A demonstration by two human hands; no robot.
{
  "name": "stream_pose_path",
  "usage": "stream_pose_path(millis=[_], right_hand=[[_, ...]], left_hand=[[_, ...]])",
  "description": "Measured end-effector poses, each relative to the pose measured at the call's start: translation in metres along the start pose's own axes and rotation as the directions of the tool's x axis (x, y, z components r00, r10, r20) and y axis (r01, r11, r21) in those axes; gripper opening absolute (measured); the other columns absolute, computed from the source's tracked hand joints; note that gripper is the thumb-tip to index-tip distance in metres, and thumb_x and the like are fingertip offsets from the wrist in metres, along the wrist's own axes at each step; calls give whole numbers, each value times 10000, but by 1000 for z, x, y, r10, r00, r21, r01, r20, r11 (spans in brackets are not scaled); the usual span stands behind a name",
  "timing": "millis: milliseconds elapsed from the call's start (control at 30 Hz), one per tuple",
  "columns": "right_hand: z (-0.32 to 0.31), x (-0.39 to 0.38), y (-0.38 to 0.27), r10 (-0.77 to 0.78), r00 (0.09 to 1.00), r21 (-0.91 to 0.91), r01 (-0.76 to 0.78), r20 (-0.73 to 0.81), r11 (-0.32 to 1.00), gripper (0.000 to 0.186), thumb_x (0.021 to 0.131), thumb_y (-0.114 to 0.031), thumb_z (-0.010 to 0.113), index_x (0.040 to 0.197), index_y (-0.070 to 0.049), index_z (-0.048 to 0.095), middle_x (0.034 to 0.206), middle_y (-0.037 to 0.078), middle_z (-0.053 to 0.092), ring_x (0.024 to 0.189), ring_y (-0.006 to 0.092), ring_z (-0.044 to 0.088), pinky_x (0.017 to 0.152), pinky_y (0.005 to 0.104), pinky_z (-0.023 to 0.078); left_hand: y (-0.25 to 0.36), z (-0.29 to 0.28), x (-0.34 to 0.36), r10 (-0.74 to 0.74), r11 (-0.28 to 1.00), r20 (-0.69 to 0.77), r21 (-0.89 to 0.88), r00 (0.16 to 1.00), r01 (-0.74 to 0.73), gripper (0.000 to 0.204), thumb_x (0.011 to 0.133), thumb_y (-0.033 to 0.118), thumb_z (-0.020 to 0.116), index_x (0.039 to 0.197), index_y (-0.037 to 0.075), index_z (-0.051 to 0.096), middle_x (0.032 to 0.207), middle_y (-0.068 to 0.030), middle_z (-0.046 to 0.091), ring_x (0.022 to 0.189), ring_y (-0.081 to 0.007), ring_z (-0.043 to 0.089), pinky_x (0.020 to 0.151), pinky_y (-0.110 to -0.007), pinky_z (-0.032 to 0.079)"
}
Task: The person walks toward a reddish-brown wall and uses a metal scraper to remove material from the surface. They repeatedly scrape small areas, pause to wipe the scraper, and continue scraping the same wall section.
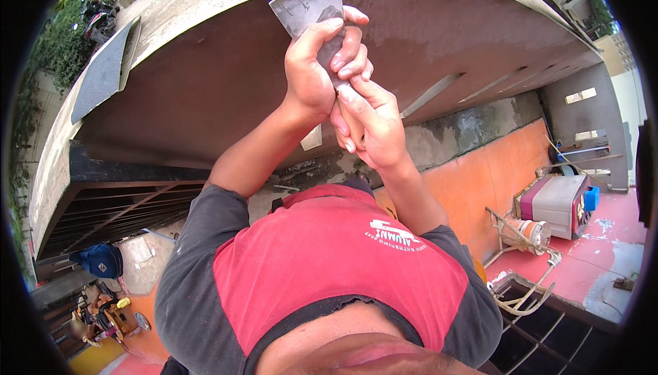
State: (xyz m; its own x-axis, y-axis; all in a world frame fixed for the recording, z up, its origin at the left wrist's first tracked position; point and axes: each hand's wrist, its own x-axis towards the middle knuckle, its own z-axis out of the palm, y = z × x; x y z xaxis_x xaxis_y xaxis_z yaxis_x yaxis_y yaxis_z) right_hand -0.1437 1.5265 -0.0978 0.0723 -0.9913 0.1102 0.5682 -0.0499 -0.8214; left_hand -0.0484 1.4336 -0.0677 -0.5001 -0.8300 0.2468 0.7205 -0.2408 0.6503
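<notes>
A putty knife [312, 8] with a broad grey metal blade and a wooden handle is held up before the brown wall [212, 67]. My left hand [319, 60] wraps round it where the blade narrows, thumb lying along the metal. Just below, my right hand [375, 125] grips the wooden handle, its fingers close to those of my left hand. In view, the blade's wide edge overlaps the top of the wall; whether it touches cannot be told. Damp-looking darker patches mark the wall to the right of my hands.
On the wall's top at left lies a grey sheet [103, 73]. A metal gate [130, 204] stands below it, near a blue bag [103, 260]. To the right are a grey and maroon box-shaped container [556, 205], a bucket [534, 233] with rope, and a dark grille [548, 327].
</notes>
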Motion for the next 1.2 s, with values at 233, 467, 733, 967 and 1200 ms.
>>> stream_pose_path(millis=[233,467,733,967,1200], right_hand=[[-2,-6,1,19,1000,39,-20,22,999,280,1084,-128,463,1319,-2,549,652,58,527,436,76,415,406,217,372],[-4,-10,2,33,999,19,-33,-9,999,267,1084,-140,472,1299,-8,560,630,43,502,437,76,408,403,220,368],[-8,-10,1,56,998,33,-56,-6,998,286,1080,-152,482,1315,-4,554,632,54,515,442,87,429,408,225,373],[-14,-6,0,28,998,46,-30,52,998,286,1079,-142,464,1334,-21,507,656,85,513,417,116,418,392,249,384],[-9,5,-13,-2,998,74,-2,57,997,269,1085,-147,470,1297,-11,564,650,59,515,442,88,418,404,227,365]], left_hand=[[-4,2,-8,3,1000,-24,3,1000,-3,317,953,262,466,1109,5,565,576,38,329,494,-81,352,571,-304,419],[-5,6,-11,-14,1000,-37,23,999,15,323,955,261,459,1134,10,558,576,38,331,498,-81,347,589,-301,420],[-10,7,-10,-13,1000,-61,26,998,15,302,954,251,462,1116,20,569,574,40,344,489,-82,353,573,-305,420],[-10,8,-4,-29,999,-42,-17,999,29,309,950,243,460,1131,17,568,573,42,336,499,-80,356,583,-298,414],[0,19,6,44,998,-42,49,998,-42,321,945,246,477,1134,5,574,573,43,328,502,-76,346,588,-295,418]])
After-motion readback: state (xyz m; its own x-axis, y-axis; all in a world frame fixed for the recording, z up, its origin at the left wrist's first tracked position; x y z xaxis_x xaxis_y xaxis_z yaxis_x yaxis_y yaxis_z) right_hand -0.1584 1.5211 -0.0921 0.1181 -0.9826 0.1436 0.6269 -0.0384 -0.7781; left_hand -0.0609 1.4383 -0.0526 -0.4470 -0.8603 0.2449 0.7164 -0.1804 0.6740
